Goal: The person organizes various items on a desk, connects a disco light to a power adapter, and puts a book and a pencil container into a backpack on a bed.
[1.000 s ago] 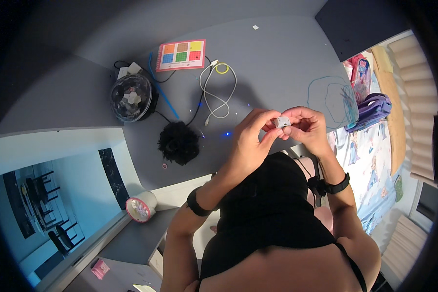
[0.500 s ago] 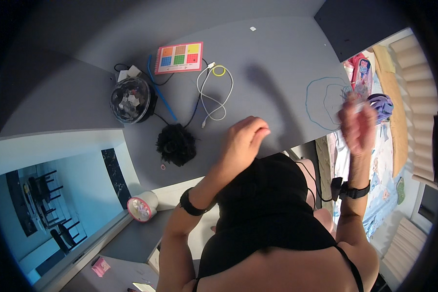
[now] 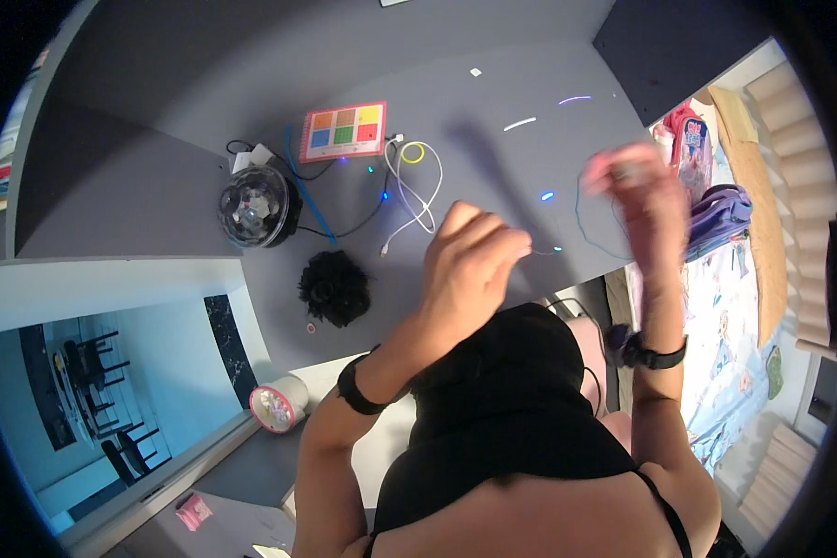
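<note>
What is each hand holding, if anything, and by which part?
Right hand: apparently a small greyish thing, held part too blurred; left hand: cannot be told.

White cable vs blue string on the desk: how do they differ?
The white cable is thicker; the blue string is thin. The cable shows plug ends; the string shows none. The cable lies left of the left hand; the string is partly behind the blurred right hand. Both lie curved on the grey desk.

Cable [image 3: 428, 205] on desk [image 3: 539, 84], beside notebook [image 3: 344, 131]
</note>
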A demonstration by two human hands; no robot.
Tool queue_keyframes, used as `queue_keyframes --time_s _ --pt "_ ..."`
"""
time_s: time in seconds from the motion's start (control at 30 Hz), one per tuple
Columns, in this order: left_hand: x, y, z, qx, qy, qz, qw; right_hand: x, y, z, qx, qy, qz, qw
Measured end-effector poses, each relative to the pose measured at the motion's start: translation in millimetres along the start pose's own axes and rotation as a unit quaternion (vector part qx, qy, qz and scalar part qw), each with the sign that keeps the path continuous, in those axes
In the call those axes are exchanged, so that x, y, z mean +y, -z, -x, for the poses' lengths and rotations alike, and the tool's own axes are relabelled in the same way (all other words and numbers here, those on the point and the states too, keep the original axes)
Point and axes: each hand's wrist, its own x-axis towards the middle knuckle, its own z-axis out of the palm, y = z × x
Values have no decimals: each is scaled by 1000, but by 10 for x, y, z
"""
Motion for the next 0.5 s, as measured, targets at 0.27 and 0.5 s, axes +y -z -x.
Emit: queue_keyframes --time_s 0.27,0.5 --pt "-71 92 -327 74 -37 -77 994 84 -556 190 -57 -391 -251 884" --pt "-173 76 -249 12 -37 -37 999 -160 -457 133 -96 -358 -215 903"
